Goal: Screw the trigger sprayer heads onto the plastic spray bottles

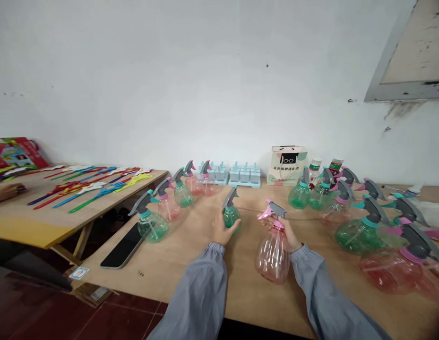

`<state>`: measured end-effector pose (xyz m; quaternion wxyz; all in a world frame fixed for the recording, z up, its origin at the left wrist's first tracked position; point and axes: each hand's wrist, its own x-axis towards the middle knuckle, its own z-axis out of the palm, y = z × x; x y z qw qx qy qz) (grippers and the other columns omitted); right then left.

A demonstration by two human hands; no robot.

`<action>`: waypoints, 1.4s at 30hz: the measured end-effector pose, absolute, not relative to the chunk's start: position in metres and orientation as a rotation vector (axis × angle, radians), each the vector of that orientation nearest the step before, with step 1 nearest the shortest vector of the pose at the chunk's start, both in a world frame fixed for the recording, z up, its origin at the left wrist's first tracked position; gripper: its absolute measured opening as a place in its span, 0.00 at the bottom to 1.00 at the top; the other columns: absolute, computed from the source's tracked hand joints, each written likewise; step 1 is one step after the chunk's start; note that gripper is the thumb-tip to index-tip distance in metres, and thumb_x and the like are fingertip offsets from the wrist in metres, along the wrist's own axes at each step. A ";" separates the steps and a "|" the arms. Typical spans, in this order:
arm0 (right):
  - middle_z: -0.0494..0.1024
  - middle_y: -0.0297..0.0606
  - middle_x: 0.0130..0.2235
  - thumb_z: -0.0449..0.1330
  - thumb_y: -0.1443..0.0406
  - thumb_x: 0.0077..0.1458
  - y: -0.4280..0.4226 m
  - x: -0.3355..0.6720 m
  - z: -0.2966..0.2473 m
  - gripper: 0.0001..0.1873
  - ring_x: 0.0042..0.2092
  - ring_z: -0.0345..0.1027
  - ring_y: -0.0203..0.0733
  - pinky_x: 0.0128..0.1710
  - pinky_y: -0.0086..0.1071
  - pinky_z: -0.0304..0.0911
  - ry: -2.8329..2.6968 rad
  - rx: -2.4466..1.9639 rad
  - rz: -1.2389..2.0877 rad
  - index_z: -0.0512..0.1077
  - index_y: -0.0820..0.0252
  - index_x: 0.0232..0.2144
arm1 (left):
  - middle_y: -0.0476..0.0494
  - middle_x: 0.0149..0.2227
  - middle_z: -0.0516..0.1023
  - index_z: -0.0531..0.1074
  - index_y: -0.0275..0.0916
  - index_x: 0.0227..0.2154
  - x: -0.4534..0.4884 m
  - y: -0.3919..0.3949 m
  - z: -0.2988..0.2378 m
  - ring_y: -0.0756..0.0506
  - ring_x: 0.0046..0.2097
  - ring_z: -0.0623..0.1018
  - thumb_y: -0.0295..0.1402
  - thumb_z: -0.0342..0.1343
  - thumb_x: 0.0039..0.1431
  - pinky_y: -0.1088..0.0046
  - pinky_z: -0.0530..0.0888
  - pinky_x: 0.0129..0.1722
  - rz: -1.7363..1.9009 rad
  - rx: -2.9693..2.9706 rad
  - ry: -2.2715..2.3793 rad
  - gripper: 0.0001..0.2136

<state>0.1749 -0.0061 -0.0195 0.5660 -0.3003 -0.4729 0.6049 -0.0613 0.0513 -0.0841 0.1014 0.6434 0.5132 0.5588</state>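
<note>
My left hand (223, 227) is curled around the body of a green spray bottle (231, 215), which has a grey and teal trigger head and stands upright on the table (191, 257). In my right hand (289, 234) is a pink spray bottle (273, 257) with a grey and pink head, gripped at the neck and slightly tilted. Its ribbed body is see-through. On the left stand several more bottles, the nearest a green spray bottle (153, 226). To the right is a larger group, with a pink spray bottle (391, 270) closest.
A black phone (123, 248) lies at the table's left edge. By the wall stand pale blue popsicle moulds (245, 175), a paper bag (286, 166) and small capped bottles (314, 174). Another person's hand (8, 192) rests on the left table (38, 229) beside colourful flat sticks.
</note>
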 end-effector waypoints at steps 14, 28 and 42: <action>0.81 0.39 0.35 0.66 0.46 0.43 -0.005 0.172 -0.022 0.23 0.35 0.73 0.43 0.32 0.33 0.69 -1.025 -0.734 1.382 0.77 0.55 0.34 | 0.34 0.55 0.72 0.61 0.39 0.57 -0.060 0.051 -0.081 0.34 0.58 0.72 0.47 0.64 0.50 0.49 0.67 0.58 1.612 1.893 1.478 0.34; 0.77 0.33 0.29 0.66 0.46 0.45 0.000 0.175 -0.019 0.19 0.31 0.67 0.38 0.31 0.31 0.66 -0.948 -0.734 1.225 0.75 0.53 0.29 | 0.35 0.53 0.73 0.63 0.38 0.57 -0.058 0.047 -0.076 0.33 0.57 0.73 0.44 0.66 0.49 0.51 0.68 0.57 1.613 1.892 1.463 0.33; 0.77 0.37 0.32 0.66 0.52 0.45 0.009 0.263 -0.009 0.20 0.34 0.69 0.42 0.38 0.39 0.66 -0.845 -1.140 0.179 0.77 0.60 0.37 | 0.36 0.53 0.73 0.62 0.39 0.56 -0.054 0.045 -0.074 0.34 0.56 0.73 0.43 0.65 0.50 0.51 0.68 0.58 1.676 1.852 1.444 0.32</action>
